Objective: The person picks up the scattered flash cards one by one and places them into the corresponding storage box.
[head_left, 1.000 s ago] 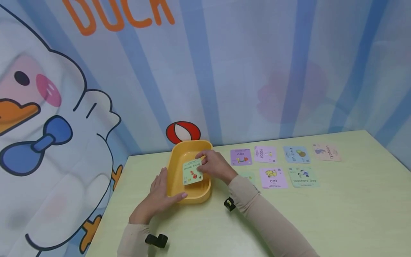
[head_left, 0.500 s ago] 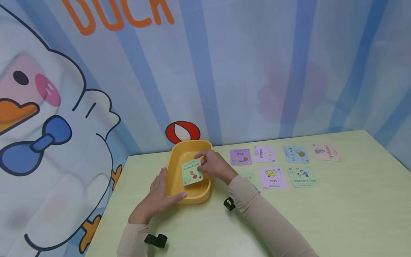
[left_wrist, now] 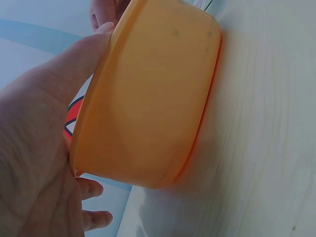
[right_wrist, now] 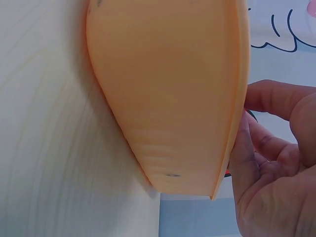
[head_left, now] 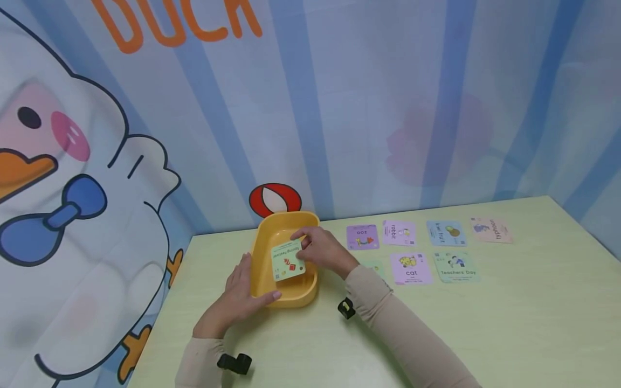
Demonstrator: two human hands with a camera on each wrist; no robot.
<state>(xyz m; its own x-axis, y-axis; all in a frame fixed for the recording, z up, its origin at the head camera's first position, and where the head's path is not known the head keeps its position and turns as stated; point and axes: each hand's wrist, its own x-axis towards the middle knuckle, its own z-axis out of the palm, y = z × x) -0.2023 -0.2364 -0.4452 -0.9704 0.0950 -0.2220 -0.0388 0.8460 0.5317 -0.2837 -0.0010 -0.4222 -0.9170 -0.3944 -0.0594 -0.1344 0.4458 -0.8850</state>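
Observation:
Over the yellow bin (head_left: pixel 259 253), my right hand (head_left: pixel 326 249) pinches a green card (head_left: pixel 287 262) printed "Spring Festival". The card's printed face is turned up, and its right edge lies by my fingertips. My left hand (head_left: pixel 236 295) touches the bin at its near left corner, fingers stretched along the left side and thumb on the near rim. In the left wrist view the left thumb (left_wrist: pixel 81 61) lies against the bin's rim. The bin's wall (right_wrist: pixel 168 89) hides the card in the right wrist view, where the right fingers (right_wrist: pixel 276 98) show at the rim.
Right of the bin, several cards lie in two rows: zoo (head_left: pixel 362 237), rabbit (head_left: pixel 400 233), kiwi fruit (head_left: pixel 446 233), typhoon (head_left: pixel 491 230), cat (head_left: pixel 411 268) and Teachers' Day (head_left: pixel 456 268). A green card (head_left: pixel 374 267) is partly covered by my right arm. A printed cloth (head_left: pixel 368 108) hangs behind the table.
The Spring Festival card has shifted slightly left and down over the bin, showing more of its face. The left hand stays on the bin.

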